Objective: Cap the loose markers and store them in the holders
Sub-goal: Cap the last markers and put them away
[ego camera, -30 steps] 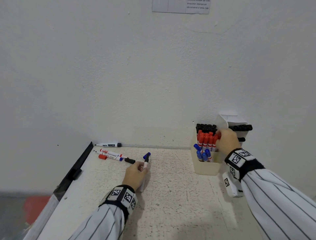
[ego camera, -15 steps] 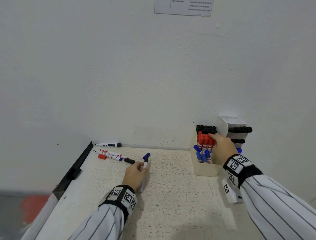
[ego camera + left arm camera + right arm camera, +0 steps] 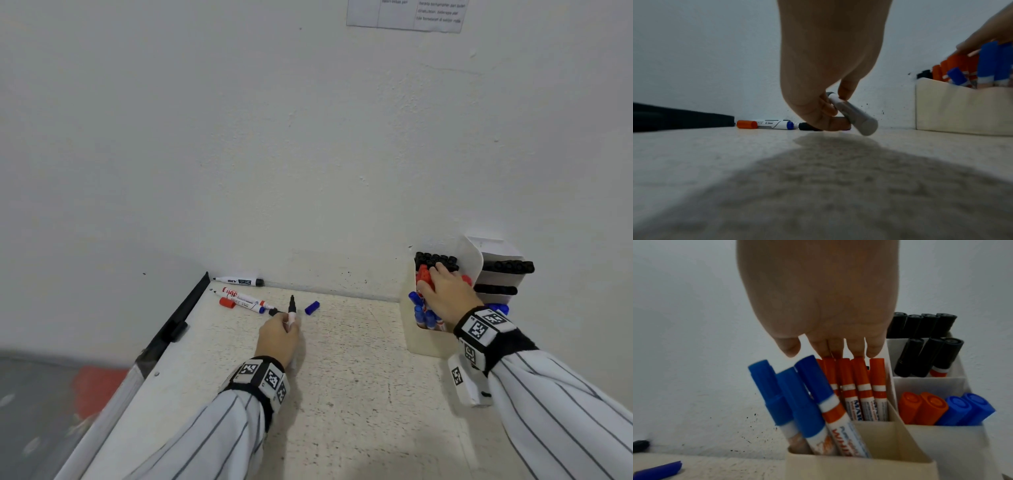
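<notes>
Left hand (image 3: 278, 337) is pinching an uncapped marker (image 3: 292, 310), tip pointing away, low over the counter (image 3: 342, 394). A loose blue cap (image 3: 312, 307) sits just beside it. Right hand (image 3: 445, 293), fingers straight, rests on the red markers (image 3: 859, 386) in the cream holder (image 3: 424, 342), blue ones leaning in front. Three more markers (image 3: 245, 298) lie by the wall.

We get soft, even light on the head view, its edges bowed; the left wrist view is dim, with a broad blurred shadow across the table (image 3: 838, 186) — the right wrist view slightly smeared.
</notes>
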